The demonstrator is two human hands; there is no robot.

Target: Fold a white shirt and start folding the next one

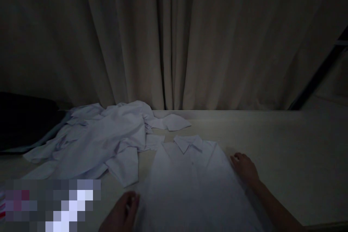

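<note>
A white collared shirt (190,185) lies front up before me, its collar toward the curtain and its lower part blurred and cut off by the frame. At its left edge, my left hand (122,210) is closed, thumb and fingers curled together at the cloth. My right hand (245,168) is at the shirt's right edge, higher up, with its fingers bent inward against the fabric. The dim light hides exactly how much cloth each hand pinches.
Crumpled white shirts (108,141) are heaped to the left, one sleeve reaching near the collar. A black item (24,123) sits at the far left. Grey-beige curtains (223,43) hang behind the pale surface (293,163). The lower left corner is pixelated.
</note>
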